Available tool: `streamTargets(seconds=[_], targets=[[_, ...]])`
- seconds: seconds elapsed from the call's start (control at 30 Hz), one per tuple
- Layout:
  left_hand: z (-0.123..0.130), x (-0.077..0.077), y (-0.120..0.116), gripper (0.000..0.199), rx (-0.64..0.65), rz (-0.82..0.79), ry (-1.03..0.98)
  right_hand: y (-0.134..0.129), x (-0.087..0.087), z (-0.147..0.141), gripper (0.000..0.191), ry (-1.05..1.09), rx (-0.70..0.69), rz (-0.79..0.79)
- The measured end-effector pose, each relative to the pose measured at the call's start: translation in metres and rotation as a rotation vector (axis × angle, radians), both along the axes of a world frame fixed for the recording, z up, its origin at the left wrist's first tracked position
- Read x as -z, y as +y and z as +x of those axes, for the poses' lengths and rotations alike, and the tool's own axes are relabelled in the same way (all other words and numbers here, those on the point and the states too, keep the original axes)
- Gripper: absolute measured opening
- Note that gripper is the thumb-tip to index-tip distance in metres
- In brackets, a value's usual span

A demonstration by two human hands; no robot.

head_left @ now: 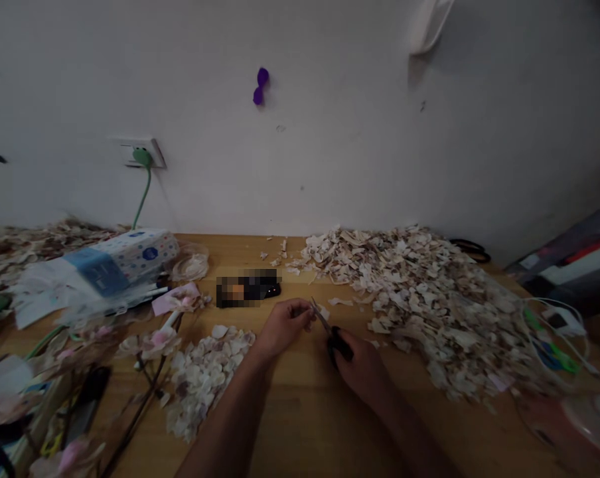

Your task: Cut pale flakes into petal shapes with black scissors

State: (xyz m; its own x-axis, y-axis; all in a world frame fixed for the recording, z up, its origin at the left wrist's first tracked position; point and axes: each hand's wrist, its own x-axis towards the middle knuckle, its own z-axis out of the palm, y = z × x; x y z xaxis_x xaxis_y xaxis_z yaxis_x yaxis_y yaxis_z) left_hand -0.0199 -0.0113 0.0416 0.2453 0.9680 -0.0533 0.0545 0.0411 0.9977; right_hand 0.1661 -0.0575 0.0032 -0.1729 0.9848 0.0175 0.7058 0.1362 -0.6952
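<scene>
Over the middle of the wooden table, my left hand (287, 324) is closed in a pinch on a small pale petal-like piece, mostly hidden by the fingers. My right hand (364, 365) grips black-handled scissors (338, 344), their blades pointing up and left to the left fingertips. Whether the blades touch the piece is too small to tell. Left of my left forearm lies a heap of rounded pale petal-like pieces (208, 368). A much larger heap of rough, dry-looking pale flakes (404, 272) spreads to the right of my hands.
Behind my hands lies a black phone-like object (247, 289), partly blurred out. Flower stems with pinkish blossoms (160, 338) and a tissue pack (125, 255) stand at left. A white cable (583, 332) lies at right. The wall (330, 133) borders the table's back.
</scene>
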Motion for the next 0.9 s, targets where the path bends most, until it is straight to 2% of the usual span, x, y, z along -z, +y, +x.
streamTargets(seconds=[0.27, 0.4, 0.5, 0.6, 0.7, 0.8, 0.9], targets=[[-0.011, -0.001, -0.001, 0.020, 0.066, 0.063, 0.141, 0.001, -0.002, 0.003, 0.033, -0.032, -0.023, -0.022], [-0.011, 0.003, 0.000, 0.020, 0.064, 0.031, 0.110, 0.001, -0.007, 0.008, 0.029, -0.044, -0.042, -0.030], [-0.003, 0.010, 0.000, 0.019, -0.011, -0.119, -0.106, 0.001, -0.009, 0.011, 0.027, 0.053, 0.022, -0.033], [0.007, 0.012, -0.004, 0.018, -0.114, -0.360, -0.416, 0.002, -0.009, 0.011, 0.030, 0.257, 0.203, 0.039], [0.011, 0.010, -0.008, 0.016, -0.123, -0.522, -0.604, 0.002, -0.005, 0.011, 0.031, 0.410, 0.348, 0.105], [0.008, 0.007, -0.008, 0.012, -0.139, -0.599, -0.737, 0.004, 0.000, 0.012, 0.029, 0.486, 0.354, 0.144], [0.004, 0.003, -0.003, 0.009, -0.150, -0.643, -0.800, 0.012, 0.001, 0.008, 0.030, 0.476, 0.259, 0.148]])
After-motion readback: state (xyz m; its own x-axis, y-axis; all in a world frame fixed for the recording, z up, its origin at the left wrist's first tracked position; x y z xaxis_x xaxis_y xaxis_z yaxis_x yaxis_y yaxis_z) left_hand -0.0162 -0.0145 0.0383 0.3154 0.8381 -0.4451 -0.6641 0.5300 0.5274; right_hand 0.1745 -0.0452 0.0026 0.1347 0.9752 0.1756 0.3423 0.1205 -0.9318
